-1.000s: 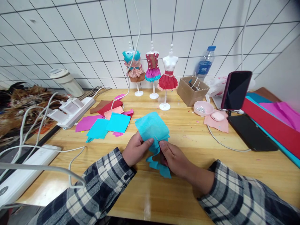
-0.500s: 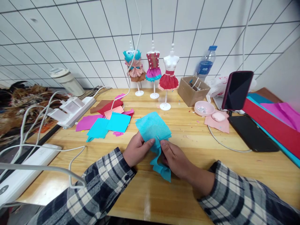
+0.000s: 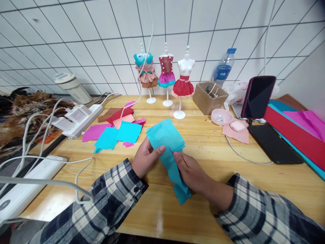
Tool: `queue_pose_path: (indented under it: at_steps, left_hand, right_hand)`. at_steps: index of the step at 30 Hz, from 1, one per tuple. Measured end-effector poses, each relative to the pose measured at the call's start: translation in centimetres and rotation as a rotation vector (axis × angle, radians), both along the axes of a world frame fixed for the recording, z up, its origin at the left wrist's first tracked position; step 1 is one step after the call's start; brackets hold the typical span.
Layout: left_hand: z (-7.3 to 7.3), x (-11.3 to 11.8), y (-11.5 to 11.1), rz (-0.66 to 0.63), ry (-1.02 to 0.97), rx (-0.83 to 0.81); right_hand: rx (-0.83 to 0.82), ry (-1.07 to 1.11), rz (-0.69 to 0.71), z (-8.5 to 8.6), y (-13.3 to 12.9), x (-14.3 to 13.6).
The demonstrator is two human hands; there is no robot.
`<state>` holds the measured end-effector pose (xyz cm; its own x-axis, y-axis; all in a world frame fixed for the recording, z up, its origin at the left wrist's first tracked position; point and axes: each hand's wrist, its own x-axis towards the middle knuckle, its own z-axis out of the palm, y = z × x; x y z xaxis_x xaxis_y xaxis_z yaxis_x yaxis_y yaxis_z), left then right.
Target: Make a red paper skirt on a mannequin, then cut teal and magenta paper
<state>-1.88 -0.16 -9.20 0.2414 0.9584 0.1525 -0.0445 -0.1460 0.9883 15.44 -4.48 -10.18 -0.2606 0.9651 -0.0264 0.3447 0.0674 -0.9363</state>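
Observation:
Over the table, my left hand (image 3: 147,156) pinches a turquoise crepe-paper piece (image 3: 166,134), its thumb on top and the other fingers mostly underneath. The piece looks layered at its right edge, and a long wrinkled strip hangs from it toward me. My right hand (image 3: 189,171) is closed beside that strip, touching it. A thin, needle-like metal tool (image 3: 171,150) sticks out past its thumb and points up-left at the paper. The rest of this tool is hidden in the fingers.
Coloured paper squares (image 3: 129,131) lie left of my hands. Dressed mini mannequins (image 3: 182,86) stand by the wall, near a cardboard box (image 3: 210,98). Farther right are a pink bowl (image 3: 221,117), an upright phone (image 3: 258,96) and a flat phone (image 3: 275,144). Power strips (image 3: 83,119) with cables sit left.
The hanging strip has straightened and reaches lower and farther right. My left thumb has shifted slightly left, away from the metal tip. The right hand has hardly moved.

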Motion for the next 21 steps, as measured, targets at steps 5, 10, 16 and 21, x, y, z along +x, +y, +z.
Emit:
queue_pose_path:
  at_steps: [5, 10, 16, 21]
  left_hand:
    - [-0.14, 0.09, 0.13, -0.027, -0.016, -0.053]
    - [-0.45, 0.22, 0.01, -0.086, -0.028, -0.071]
    - [-0.53, 0.4, -0.06, -0.084, -0.03, -0.089]
    - [-0.62, 0.46, -0.08, -0.09, -0.043, -0.076]
  right_hand:
    - [-0.054, 0.02, 0.011, -0.24, -0.14, 0.05]
    - [-0.065, 0.051, 0.013, -0.36, -0.35, 0.05]
    - [-0.03, 0.034, -0.018, -0.11, -0.32, 0.04]
    - [0.014, 0.007, -0.036, -0.1, -0.2, -0.11]
